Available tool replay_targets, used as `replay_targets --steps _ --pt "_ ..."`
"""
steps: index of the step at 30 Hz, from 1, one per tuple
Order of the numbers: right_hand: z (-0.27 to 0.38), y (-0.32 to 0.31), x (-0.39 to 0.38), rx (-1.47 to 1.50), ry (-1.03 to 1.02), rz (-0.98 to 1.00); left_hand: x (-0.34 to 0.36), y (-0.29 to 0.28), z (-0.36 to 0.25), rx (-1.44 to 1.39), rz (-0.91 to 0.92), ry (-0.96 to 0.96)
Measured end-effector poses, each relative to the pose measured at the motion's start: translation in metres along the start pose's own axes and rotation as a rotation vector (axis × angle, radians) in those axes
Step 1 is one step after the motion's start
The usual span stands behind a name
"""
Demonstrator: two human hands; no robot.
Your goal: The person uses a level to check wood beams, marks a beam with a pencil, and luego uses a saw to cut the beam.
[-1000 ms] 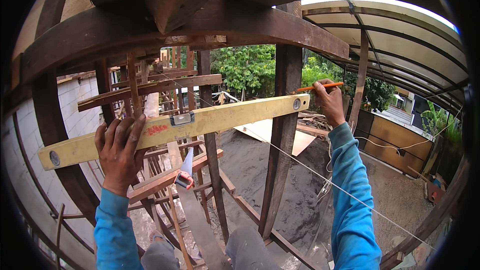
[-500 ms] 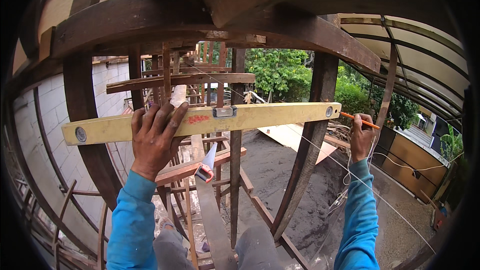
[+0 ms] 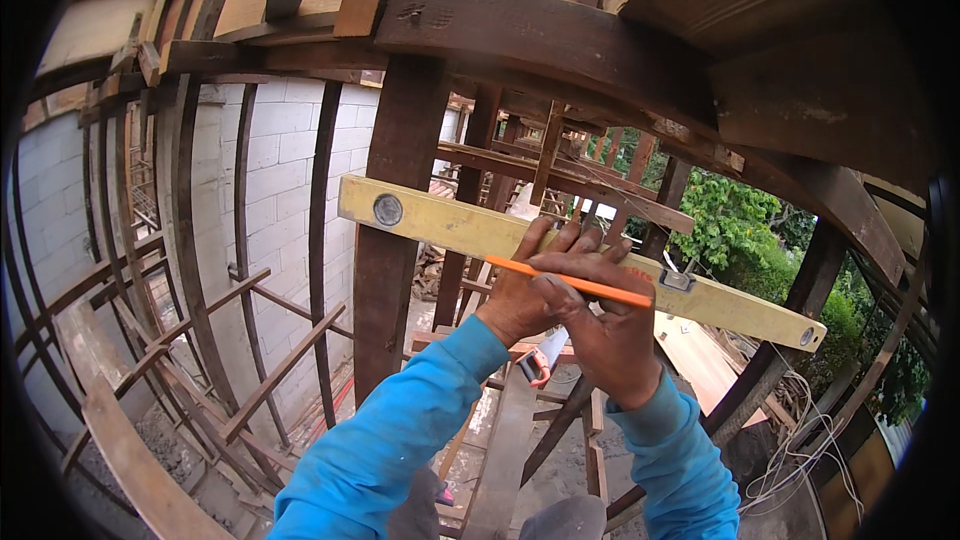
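- The left hand (image 3: 512,302) was hooked over the long yellow straight-edged spirit level (image 3: 460,227) near its middle, fingers curled across the top edge.
- The right hand (image 3: 608,338) crossed close in front of the left, closed on a slim orange pencil (image 3: 590,287); whether the hands touched could not be told.
- The level spanned two uprights, a broad dark-brown timber post (image 3: 395,310) at left and a darker slanting timber post (image 3: 745,395) at right; firm contact with either could not be confirmed.
- Good handling probably called for an even grip, the pencil kept off the level's edge, and the bubble read squarely; it was too small to read here.
- Below, a red-handled saw with a pale blade (image 3: 537,368) lay by a worn grey-brown plank (image 3: 500,450), worth keeping elbows and feet away from.
- Overhead ran a thick reddish-brown timber beam (image 3: 540,35).
- Beyond stood a pale block wall (image 3: 280,170) at left, with leafy green bushes (image 3: 735,230) and tangled white wires (image 3: 800,455) at right.
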State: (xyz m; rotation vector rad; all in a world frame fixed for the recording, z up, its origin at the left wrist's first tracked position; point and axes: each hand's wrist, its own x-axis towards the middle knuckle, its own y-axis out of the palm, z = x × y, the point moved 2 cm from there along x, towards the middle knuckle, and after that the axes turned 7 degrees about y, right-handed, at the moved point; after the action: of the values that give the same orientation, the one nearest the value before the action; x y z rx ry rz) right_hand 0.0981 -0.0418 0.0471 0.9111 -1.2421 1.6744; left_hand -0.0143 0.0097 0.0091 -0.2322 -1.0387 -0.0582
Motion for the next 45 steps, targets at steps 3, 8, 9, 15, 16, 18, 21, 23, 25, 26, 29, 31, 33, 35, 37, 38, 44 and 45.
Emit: replay_targets --steps 3,8,9,15,16,18,21,23,25,26,29,31,33,35,37,38,44,45 --pt "-0.008 0.048 0.054 -0.033 0.018 0.014 -0.004 0.031 -0.003 -0.085 -0.026 0.041" --pt "-0.020 0.096 0.102 -0.155 0.105 0.108 0.014 -0.001 -0.011 -0.016 0.018 0.063" --pt "-0.022 0.102 0.104 -0.152 0.121 0.120 0.013 0.001 -0.012 -0.049 -0.004 0.051" --pt "-0.012 0.118 0.110 -0.224 0.030 0.156 0.007 0.003 -0.011 -0.148 -0.027 0.019" --pt "-0.014 0.120 0.109 -0.234 -0.032 0.147 0.007 0.001 -0.010 -0.144 -0.024 0.023" --pt "-0.015 0.116 0.106 -0.317 -0.098 0.136 0.012 -0.002 -0.013 -0.146 0.012 0.023" --pt "0.008 0.099 0.107 -0.543 -0.076 0.167 0.012 -0.007 -0.008 -0.133 0.095 0.022" --pt "0.004 0.088 0.107 -0.601 -0.009 0.218 0.009 -0.002 -0.008 -0.082 -0.040 0.045" --pt "-0.003 0.081 0.106 -0.587 0.067 0.215 0.011 0.000 -0.008 -0.147 0.003 0.020" --pt "-0.003 0.078 0.103 -0.511 0.048 0.180 0.013 0.000 -0.007 -0.179 0.022 0.009" --pt "-0.001 0.078 0.093 -0.267 -0.021 0.114 0.013 0.000 -0.009 -0.106 -0.071 0.030" --pt "-0.007 0.093 0.095 -0.317 -0.077 0.132 0.011 0.000 -0.011 -0.115 0.051 0.015" --pt "-0.006 0.108 0.097 -0.331 -0.104 0.149 0.011 0.002 -0.010 -0.095 -0.007 0.010" --pt "-0.012 0.122 0.101 -0.324 -0.213 0.146 0.010 0.006 -0.012 -0.127 -0.046 0.002" --pt "-0.012 0.129 0.109 -0.328 -0.220 0.170 0.009 0.003 -0.014 -0.159 -0.026 0.003" --pt "-0.010 0.127 0.113 -0.377 -0.198 0.194 0.010 -0.003 -0.014 -0.175 -0.014 0.007" --pt "0.013 0.077 0.107 -0.721 -0.145 0.261 -0.002 0.034 -0.006 -0.312 0.016 -0.042" --pt "0.014 0.070 0.098 -0.611 -0.147 0.197 -0.006 0.043 -0.004 -0.459 0.000 -0.097"
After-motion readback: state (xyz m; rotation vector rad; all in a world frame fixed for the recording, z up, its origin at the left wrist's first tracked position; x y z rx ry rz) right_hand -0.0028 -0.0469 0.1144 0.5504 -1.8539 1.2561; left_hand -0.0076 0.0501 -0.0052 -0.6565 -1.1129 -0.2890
